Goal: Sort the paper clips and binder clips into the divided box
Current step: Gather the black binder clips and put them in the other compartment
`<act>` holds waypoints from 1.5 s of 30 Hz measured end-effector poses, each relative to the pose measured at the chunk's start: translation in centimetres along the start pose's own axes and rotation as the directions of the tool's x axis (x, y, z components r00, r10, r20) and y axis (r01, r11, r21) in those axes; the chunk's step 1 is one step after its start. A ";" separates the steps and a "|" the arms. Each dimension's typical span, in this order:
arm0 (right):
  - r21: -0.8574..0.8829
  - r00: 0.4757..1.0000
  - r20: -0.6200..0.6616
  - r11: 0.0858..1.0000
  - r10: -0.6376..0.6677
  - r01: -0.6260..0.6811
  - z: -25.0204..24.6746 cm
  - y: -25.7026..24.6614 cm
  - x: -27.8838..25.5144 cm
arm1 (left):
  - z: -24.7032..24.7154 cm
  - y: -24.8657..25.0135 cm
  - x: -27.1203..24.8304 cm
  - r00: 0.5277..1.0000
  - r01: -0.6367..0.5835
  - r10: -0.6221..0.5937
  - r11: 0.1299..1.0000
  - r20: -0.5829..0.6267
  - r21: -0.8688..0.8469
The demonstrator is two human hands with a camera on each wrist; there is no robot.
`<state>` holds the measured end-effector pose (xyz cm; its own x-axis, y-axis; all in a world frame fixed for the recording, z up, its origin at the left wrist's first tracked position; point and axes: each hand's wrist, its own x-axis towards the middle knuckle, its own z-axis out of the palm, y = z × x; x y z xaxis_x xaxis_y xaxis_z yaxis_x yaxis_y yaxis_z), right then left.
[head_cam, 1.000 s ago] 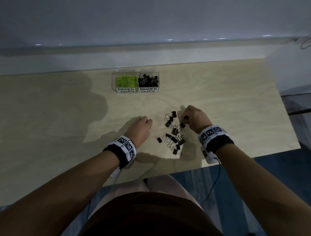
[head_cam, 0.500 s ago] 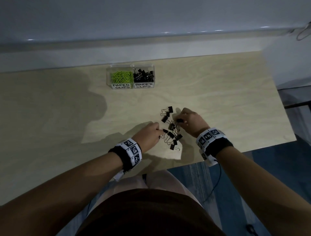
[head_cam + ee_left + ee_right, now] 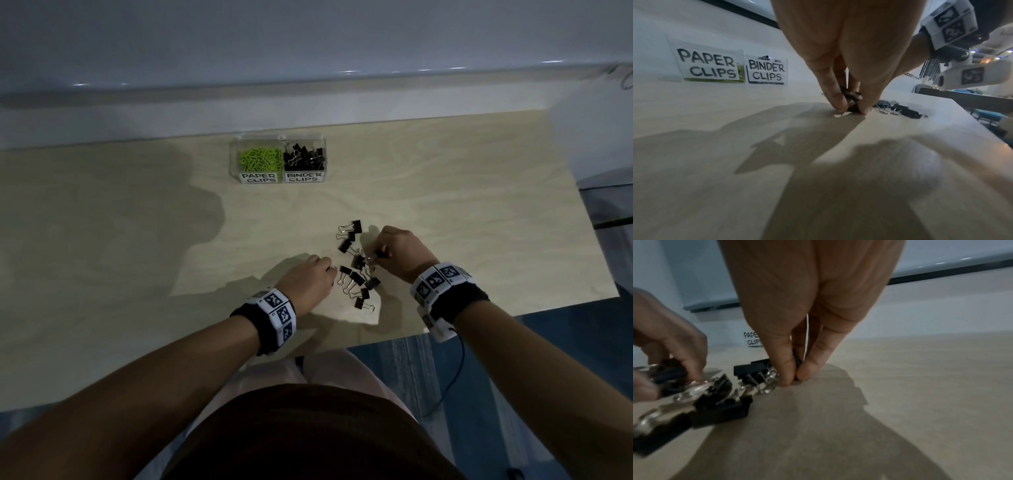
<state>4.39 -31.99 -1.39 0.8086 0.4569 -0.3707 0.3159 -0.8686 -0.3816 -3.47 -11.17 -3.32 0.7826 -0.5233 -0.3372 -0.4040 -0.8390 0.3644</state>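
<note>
Several black binder clips [image 3: 356, 263] lie in a loose pile on the wooden table [image 3: 462, 205]. My left hand [image 3: 313, 277] is at the pile's left edge and pinches a black binder clip [image 3: 851, 97] between thumb and fingertips against the table. My right hand [image 3: 394, 253] is at the pile's right side and pinches another binder clip [image 3: 797, 361] between thumb and forefinger. The clear divided box [image 3: 277, 161] stands further back, with green paper clips [image 3: 261, 159] in its left half and black binder clips [image 3: 304, 158] in its right half.
The box bears labels reading PAPER CLIPS [image 3: 708, 65] and BINDER CLIPS [image 3: 767, 71]. The table's front edge [image 3: 513, 305] runs just behind my right wrist, with blue floor beyond. A pale wall ledge [image 3: 308, 113] runs along the table's back.
My left hand has moved right to the pile's edge and closed on a clip. My right hand has slid slightly toward me within the pile.
</note>
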 end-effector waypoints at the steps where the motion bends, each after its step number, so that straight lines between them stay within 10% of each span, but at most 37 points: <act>1: 0.011 0.999 0.018 0.999 0.030 -0.030 -0.3 -0.1 0.1 | -0.2 -0.2 0.1 1.000 0.003 -0.003 1.000 0.000 0.001; 8: 0.205 0.980 -0.042 0.962 0.195 -0.183 -4.7 -2.4 3.9 | -4.4 -2.7 1.1 0.995 0.093 -0.093 0.996 0.026 -0.008; 12: 0.254 0.973 -0.189 0.964 0.131 -0.081 -7.4 -6.0 8.9 | -7.5 -4.7 1.8 0.968 0.204 -0.238 0.928 -0.077 -0.311; 20: 0.246 0.956 -0.266 0.968 0.121 -0.054 -8.1 -9.2 14.9 | -15.3 -9.5 7.0 0.730 0.259 -0.537 0.790 -0.423 -0.556; 24: 0.181 0.958 -0.271 0.983 0.089 -0.040 -7.6 -6.8 12.4 | -15.6 -10.5 9.1 0.791 0.330 -0.491 0.845 -0.365 -0.421; 31: -0.030 0.996 0.082 0.999 -0.035 0.037 -2.8 -2.8 6.4 | -13.0 -7.8 6.8 0.860 0.189 -0.281 0.951 -0.426 -0.245; 37: 0.029 0.979 -0.106 0.983 -0.176 0.180 -0.6 -2.2 5.3 | -6.0 -4.7 2.9 0.998 0.058 -0.061 0.994 -0.035 -0.088; 45: 0.304 0.975 -0.220 0.947 -0.033 0.100 0.2 -1.6 1.1 | -4.1 -3.7 2.9 0.977 0.029 -0.090 0.954 -0.191 -0.299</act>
<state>4.65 -30.03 -1.32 0.8872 0.4317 -0.1629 0.2293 -0.7189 -0.6562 2.21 -8.95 -2.08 0.8917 -0.4078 -0.1962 -0.2210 -0.7708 0.5975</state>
